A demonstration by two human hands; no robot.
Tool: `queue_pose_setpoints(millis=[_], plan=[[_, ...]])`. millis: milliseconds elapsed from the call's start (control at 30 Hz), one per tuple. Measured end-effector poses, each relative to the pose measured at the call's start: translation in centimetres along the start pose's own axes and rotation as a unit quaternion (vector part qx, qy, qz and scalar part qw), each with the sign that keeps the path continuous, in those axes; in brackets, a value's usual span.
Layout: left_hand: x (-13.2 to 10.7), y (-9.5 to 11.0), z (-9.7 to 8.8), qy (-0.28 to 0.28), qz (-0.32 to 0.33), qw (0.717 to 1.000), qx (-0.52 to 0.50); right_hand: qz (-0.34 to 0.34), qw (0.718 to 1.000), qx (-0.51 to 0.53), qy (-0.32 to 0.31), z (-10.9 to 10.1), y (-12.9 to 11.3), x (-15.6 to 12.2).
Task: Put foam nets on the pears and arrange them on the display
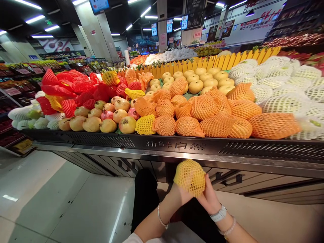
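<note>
A yellow foam fruit net (190,177), stretched to a round shape, is held in front of the stand's front edge. My left hand (182,195) grips it from the left and below, its fingers mostly hidden by the mesh. On the other side my right hand (209,197) holds the net, with fingers and thumb against its lower right. What fills the net is hard to make out through the mesh. Closest on the display are pears in orange foam nets (187,126), a yellow foam net (145,125) and bare pomegranates (127,125).
Red foam nets (73,86) are heaped at the left. Bare round pears (196,86) lie behind the orange nets, and white-netted fruit (286,84) fills the right side. A black slotted rim (139,140) edges the stand, above drawers with handles (239,178).
</note>
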State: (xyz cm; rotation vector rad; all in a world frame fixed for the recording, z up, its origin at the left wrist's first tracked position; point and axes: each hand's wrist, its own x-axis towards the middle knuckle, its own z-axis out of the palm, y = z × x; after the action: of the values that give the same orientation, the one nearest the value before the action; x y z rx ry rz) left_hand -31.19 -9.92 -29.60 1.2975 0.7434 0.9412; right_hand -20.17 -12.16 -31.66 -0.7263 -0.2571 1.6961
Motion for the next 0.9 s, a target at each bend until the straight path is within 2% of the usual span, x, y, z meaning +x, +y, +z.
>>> queue_pose_setpoints(millis=[67,167,200,267,300,333,400,433,467,500,567,600,633,667,767,800,833,900], plan=[[-0.5,1.3,0.3,-0.047,0.030,0.993,0.105,-0.019,0.999,0.007,0.044,-1.1,-0.4,0.7],[-2.1,3.8,-0.3,-0.114,0.100,0.941,0.301,-0.065,0.995,-0.013,0.068,-2.5,-1.4,1.9],[-2.8,4.5,-0.7,-0.130,0.115,0.925,0.337,-0.091,0.993,-0.024,0.075,-2.9,-1.8,2.1],[-3.9,5.3,-1.4,-0.138,0.116,0.928,0.325,-0.153,0.983,-0.046,0.092,-3.4,-2.7,2.4],[-4.2,5.2,-1.6,-0.120,0.108,0.943,0.291,-0.185,0.976,-0.057,0.099,-3.4,-3.1,2.3],[-4.3,4.9,-1.7,-0.076,0.097,0.963,0.240,-0.216,0.968,-0.068,0.104,-3.4,-3.4,2.2],[-3.8,3.6,-1.5,0.069,0.057,0.992,0.089,-0.260,0.955,-0.094,0.103,-2.9,-3.4,1.6],[-3.4,2.8,-1.3,0.140,0.022,0.990,-0.006,-0.271,0.951,-0.107,0.100,-2.5,-3.1,1.3],[-2.8,2.1,-1.0,0.164,-0.027,0.980,-0.106,-0.275,0.949,-0.120,0.094,-2.2,-2.7,0.9],[-2.3,1.5,-0.7,0.139,-0.080,0.965,-0.206,-0.274,0.949,-0.133,0.085,-1.8,-2.1,0.6],[-1.5,0.9,-0.1,0.021,-0.156,0.920,-0.358,-0.271,0.945,-0.174,0.052,-1.3,-0.8,0.0],[-1.3,0.7,0.1,-0.023,-0.167,0.899,-0.404,-0.274,0.938,-0.211,0.026,-1.1,-0.3,-0.1],[-1.2,0.7,0.2,-0.040,-0.166,0.885,-0.434,-0.281,0.924,-0.261,0.000,-1.0,0.0,-0.2],[-1.2,0.6,0.2,-0.033,-0.159,0.876,-0.455,-0.290,0.901,-0.321,-0.023,-1.0,0.1,-0.3],[-1.5,0.3,-0.3,0.040,-0.160,0.859,-0.485,-0.322,0.815,-0.478,-0.056,-1.1,-0.2,-0.1],[-1.6,0.2,-0.5,0.053,-0.166,0.857,-0.486,-0.325,0.803,-0.496,-0.058,-1.2,-0.4,-0.1],[-1.6,0.0,-0.8,0.062,-0.169,0.857,-0.482,-0.324,0.805,-0.493,-0.061,-1.3,-0.5,-0.1],[-1.6,-0.2,-1.1,0.081,-0.162,0.868,-0.463,-0.313,0.831,-0.453,-0.074,-1.3,-0.6,-0.1]])
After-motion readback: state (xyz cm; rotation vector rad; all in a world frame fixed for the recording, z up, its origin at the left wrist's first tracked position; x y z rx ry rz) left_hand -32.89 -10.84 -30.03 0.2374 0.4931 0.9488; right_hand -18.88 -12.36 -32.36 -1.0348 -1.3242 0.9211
